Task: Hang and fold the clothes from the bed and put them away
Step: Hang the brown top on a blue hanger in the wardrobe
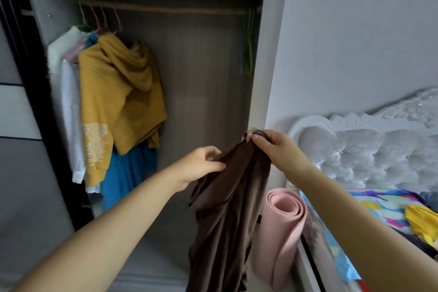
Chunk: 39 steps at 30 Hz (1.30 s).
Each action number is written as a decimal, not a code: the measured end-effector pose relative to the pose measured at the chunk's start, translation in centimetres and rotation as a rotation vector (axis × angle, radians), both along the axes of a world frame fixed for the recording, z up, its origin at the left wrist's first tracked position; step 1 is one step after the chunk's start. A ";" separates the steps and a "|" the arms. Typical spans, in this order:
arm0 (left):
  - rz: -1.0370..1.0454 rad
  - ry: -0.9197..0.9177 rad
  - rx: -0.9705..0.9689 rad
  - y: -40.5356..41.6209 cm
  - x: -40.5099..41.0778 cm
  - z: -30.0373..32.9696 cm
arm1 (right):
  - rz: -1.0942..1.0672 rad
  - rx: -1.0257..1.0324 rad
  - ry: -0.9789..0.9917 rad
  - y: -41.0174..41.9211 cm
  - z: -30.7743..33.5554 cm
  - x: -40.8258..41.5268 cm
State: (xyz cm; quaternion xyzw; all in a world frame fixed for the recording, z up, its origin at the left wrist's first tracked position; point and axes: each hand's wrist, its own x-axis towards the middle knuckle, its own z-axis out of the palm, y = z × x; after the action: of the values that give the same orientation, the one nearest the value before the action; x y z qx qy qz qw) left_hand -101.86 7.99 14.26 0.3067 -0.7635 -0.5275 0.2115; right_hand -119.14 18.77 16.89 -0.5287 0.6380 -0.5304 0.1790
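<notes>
Standing before the open grey wardrobe (pixel 213 92), the person holds a limp dark brown jersey garment (pixel 227 208) up in front of the hanging space. Right hand (pixel 277 147) pinches the top of the cloth, fingers curled around a gathered edge together with what looks like a dark hanger hook, though too little shows to be sure. Left hand (pixel 201 163) grips a fold of the same garment just below and to the left, thumb and fingers closed on the fabric. The rest hangs in loose folds toward the floor, beside a rolled pink foam mat (pixel 282 227) propped against the bed frame. On the wooden rail (pixel 170 8) a mustard yellow hooded sweatshirt (pixel 120 92), a white top (pixel 66 102) and a blue garment (pixel 128 173) hang bunched at the left; spare green and blue hangers (pixel 247 42) sit at the right end. Step in hand, as judged: hanging this piece. Next move probably calls for spreading the shoulders square, then lifting it to the free middle of the rail. More clothes, including a yellow item (pixel 422 220), lie on the bed's bright patterned sheet (pixel 379 206).
</notes>
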 end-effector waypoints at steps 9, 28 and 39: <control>0.392 -0.588 -0.347 -8.6 6.6 -1.8 | 0.055 -0.113 -0.254 -5.1 -1.1 1.4; 0.539 0.442 0.707 -24.8 -2.8 6.5 | -0.030 0.234 0.395 -25.6 1.1 -3.6; 0.485 0.442 0.664 -34.7 -6.1 7.4 | -0.768 -0.192 0.705 -36.2 16.9 -8.1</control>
State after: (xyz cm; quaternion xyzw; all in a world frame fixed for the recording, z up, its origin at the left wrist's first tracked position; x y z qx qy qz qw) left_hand -107.97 -26.71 21.67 0.4077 -0.3961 -0.7313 0.3768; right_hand -127.27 -17.47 33.82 -0.4173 0.7556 -0.4039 -0.3029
